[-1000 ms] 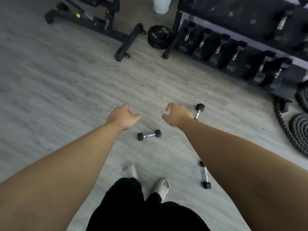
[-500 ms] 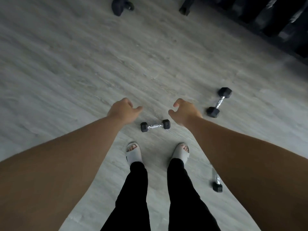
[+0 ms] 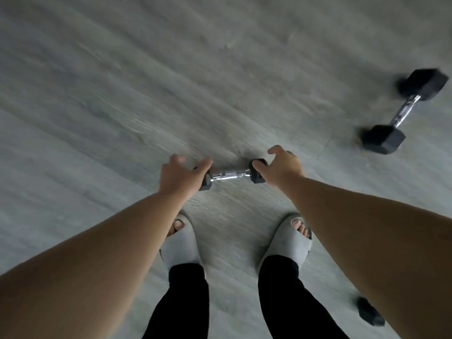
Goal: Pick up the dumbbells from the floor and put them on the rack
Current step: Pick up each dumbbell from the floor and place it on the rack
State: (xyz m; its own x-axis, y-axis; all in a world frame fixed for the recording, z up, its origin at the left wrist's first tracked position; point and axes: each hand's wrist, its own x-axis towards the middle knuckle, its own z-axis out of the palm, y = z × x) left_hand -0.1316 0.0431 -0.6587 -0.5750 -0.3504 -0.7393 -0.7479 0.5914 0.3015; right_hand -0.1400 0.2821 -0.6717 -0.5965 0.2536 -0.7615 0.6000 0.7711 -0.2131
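Note:
A small dumbbell (image 3: pixel 230 174) with black hex ends and a chrome handle lies on the grey floor just ahead of my feet. My left hand (image 3: pixel 179 177) hovers over its left end, fingers spread, and my right hand (image 3: pixel 281 167) is over its right end, fingers apart. Neither hand is closed around it. A larger black hex dumbbell (image 3: pixel 404 111) lies at the far right, blurred. One black end of a third dumbbell (image 3: pixel 370 311) shows at the lower right, the rest hidden behind my right forearm. The rack is out of view.
My two feet in grey slides (image 3: pixel 181 243) and black trousers stand just behind the small dumbbell. Grey wood-grain floor (image 3: pixel 171 81) fills the rest of the view.
The view has dropped closer to the floor and the rack has left the frame. Both hands have come down from either side onto the ends of the small dumbbell.

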